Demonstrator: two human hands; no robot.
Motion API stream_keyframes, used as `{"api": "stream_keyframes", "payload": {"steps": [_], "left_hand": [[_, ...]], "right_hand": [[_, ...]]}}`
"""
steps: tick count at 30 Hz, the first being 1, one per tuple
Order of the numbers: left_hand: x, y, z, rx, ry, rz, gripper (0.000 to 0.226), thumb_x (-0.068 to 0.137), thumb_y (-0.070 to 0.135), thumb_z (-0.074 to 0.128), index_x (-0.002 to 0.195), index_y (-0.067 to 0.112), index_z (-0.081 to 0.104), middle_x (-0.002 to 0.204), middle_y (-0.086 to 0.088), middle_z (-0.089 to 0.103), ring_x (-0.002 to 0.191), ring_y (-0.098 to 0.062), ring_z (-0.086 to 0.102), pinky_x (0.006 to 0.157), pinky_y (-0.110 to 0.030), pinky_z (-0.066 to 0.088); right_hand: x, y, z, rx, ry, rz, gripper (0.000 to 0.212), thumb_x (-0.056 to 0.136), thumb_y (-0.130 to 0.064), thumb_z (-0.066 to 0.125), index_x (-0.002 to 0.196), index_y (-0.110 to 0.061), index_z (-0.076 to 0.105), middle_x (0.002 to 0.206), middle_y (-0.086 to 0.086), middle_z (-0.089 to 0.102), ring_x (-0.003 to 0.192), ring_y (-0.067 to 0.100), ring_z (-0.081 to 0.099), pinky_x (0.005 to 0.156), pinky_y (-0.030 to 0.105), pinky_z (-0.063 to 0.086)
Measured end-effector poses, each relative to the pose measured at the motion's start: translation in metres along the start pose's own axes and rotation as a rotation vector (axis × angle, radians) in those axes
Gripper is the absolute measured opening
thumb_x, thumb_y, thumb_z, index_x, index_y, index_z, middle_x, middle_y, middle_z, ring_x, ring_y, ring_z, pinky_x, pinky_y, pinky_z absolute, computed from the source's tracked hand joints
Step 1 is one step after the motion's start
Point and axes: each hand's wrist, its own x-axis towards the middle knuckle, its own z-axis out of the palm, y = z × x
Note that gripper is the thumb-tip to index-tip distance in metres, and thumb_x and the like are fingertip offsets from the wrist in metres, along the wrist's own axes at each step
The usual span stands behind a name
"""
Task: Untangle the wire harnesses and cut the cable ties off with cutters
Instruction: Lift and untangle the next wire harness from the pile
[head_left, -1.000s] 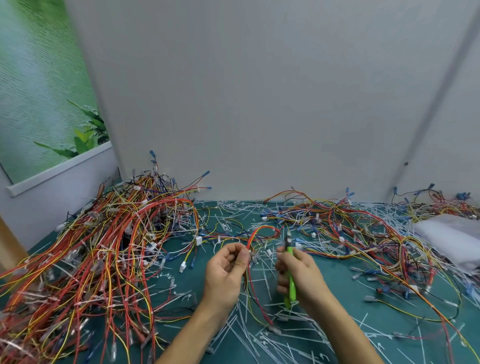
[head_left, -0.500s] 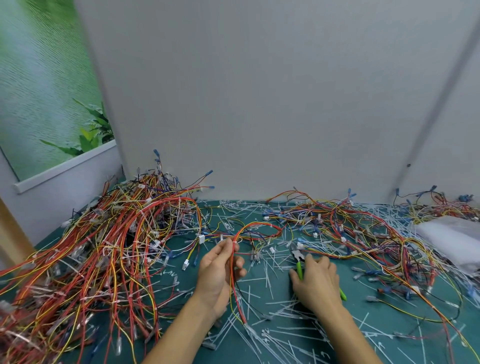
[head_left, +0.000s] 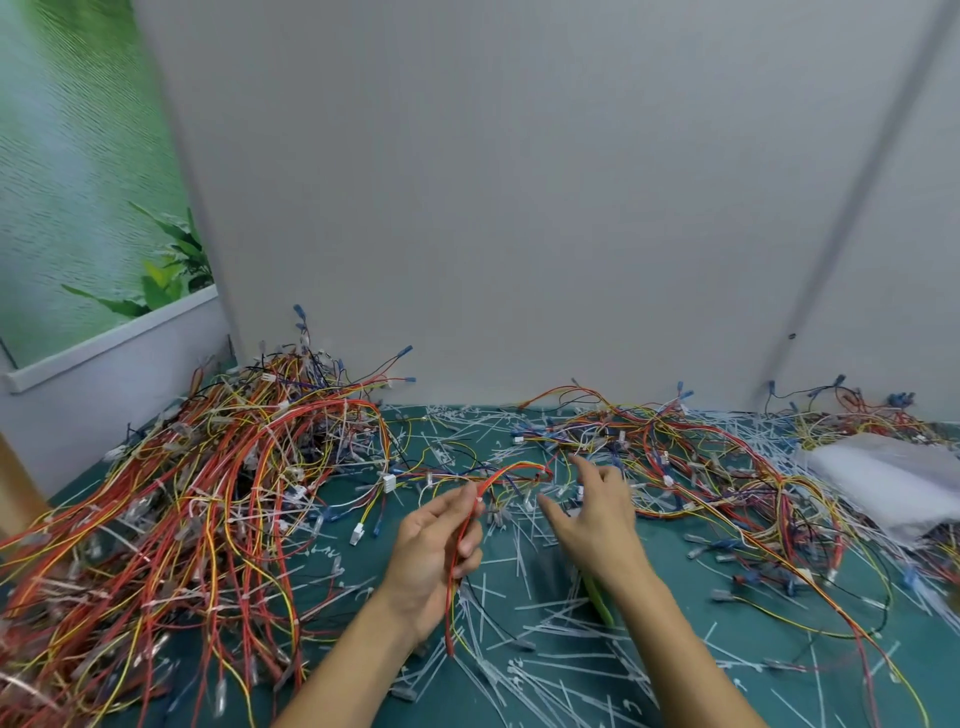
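Harnesses (head_left: 176, 519) lie heaped in red, orange and yellow on the left of the green mat (head_left: 670, 571). Just right of the heap your left hand (head_left: 436, 551) is raised off the mat, fingers and thumb curled round a red harness (head_left: 498, 474). It hangs down past your wrist and arcs up and right from your fingertips in a loop. Your right hand (head_left: 597, 514) is beside that loop with nothing in it, fingers spread and reaching forward, blurred. The cutters (head_left: 598, 597), green-handled, lie on the mat under your right wrist, mostly hidden, out of your grip. White cut ties (head_left: 524, 618) litter the mat around both arms. Farther right a looser tangle (head_left: 717, 467) of harnesses spreads along the wall, and a white bag (head_left: 893, 483) sits at the far right edge.
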Motion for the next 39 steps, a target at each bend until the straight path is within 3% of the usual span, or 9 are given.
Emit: {"api": "stream_keyframes", "payload": {"steps": [4,8,12,17,23,28,32,36,39], "left_hand": [[-0.006,0.001,0.001,0.102,-0.119,-0.030,0.017,0.090,0.020,0.073,0.079,0.009,0.069,0.072,-0.003,0.053,0.044,-0.006,0.035,0.039,-0.018,0.023],[-0.006,0.003,0.001,0.148,-0.172,-0.032,0.019,0.086,0.025,0.070,0.074,0.011,0.066,0.067,-0.002,0.047,0.043,-0.005,0.032,0.038,-0.017,0.024],[-0.003,0.003,-0.002,0.145,-0.137,-0.041,0.021,0.087,0.026,0.071,0.072,0.013,0.065,0.066,-0.002,0.044,0.043,-0.006,0.032,0.039,-0.018,0.022],[-0.001,0.003,-0.002,0.159,-0.064,0.014,0.023,0.089,0.027,0.067,0.079,0.010,0.057,0.068,-0.003,0.047,0.045,-0.009,0.036,0.040,-0.018,0.028],[-0.009,0.024,0.018,0.731,-0.087,0.232,0.026,0.089,0.034,0.067,0.094,0.009,0.065,0.065,-0.001,0.056,0.057,-0.013,0.049,0.055,-0.022,0.042],[-0.010,0.051,0.064,1.203,-0.385,0.275,0.009,0.095,0.028,0.070,0.087,0.025,0.066,0.067,0.024,0.060,0.060,0.004,0.050,0.061,-0.010,0.038],[-0.007,0.081,0.085,1.317,-0.457,0.216,0.009,0.095,0.029,0.069,0.088,0.026,0.065,0.073,0.015,0.062,0.065,0.001,0.053,0.067,-0.017,0.044],[-0.008,0.099,0.085,1.324,-0.480,0.211,0.003,0.098,0.025,0.065,0.096,0.026,0.063,0.083,0.014,0.061,0.073,0.002,0.054,0.073,-0.017,0.047],[-0.007,0.106,0.082,1.281,-0.509,0.211,0.003,0.098,0.021,0.066,0.098,0.023,0.064,0.086,0.014,0.062,0.078,0.001,0.055,0.077,-0.018,0.048]], "right_hand": [[0.034,-0.017,-0.012,0.131,-0.288,-0.032,0.049,0.094,-0.042,0.070,0.136,-0.018,0.060,0.095,0.002,0.068,0.074,0.010,0.060,0.064,0.025,0.045],[0.051,-0.010,-0.013,0.216,-0.360,-0.002,0.026,0.096,-0.031,0.070,0.118,-0.018,0.072,0.081,-0.003,0.073,0.056,-0.001,0.062,0.052,0.015,0.044],[0.051,-0.008,-0.008,0.309,-0.383,0.015,0.007,0.100,-0.025,0.065,0.106,-0.023,0.068,0.086,0.001,0.077,0.071,0.010,0.074,0.062,0.023,0.054],[0.048,-0.022,-0.022,0.376,-0.171,-0.066,0.028,0.105,-0.021,0.054,0.087,-0.015,0.074,0.075,-0.006,0.076,0.063,0.007,0.071,0.050,0.014,0.046],[0.037,-0.056,-0.044,0.819,-0.023,-0.100,0.032,0.106,-0.032,0.056,0.090,-0.013,0.076,0.083,0.002,0.079,0.077,0.016,0.075,0.058,0.022,0.055],[0.033,-0.087,-0.051,1.285,-0.083,-0.004,0.028,0.109,-0.024,0.046,0.104,-0.007,0.068,0.083,0.009,0.077,0.077,0.021,0.075,0.056,0.021,0.054],[0.032,-0.090,-0.062,1.528,-0.205,0.107,0.032,0.109,-0.033,0.042,0.112,-0.011,0.066,0.090,0.004,0.078,0.077,0.014,0.075,0.058,0.020,0.055],[0.030,-0.083,-0.061,1.588,-0.316,0.101,0.031,0.103,-0.034,0.053,0.118,-0.010,0.065,0.115,0.013,0.075,0.088,0.019,0.073,0.085,0.034,0.052],[0.036,-0.075,-0.060,1.502,-0.342,0.102,0.026,0.102,-0.028,0.057,0.117,-0.008,0.063,0.120,0.017,0.074,0.092,0.024,0.073,0.094,0.041,0.050]]}}
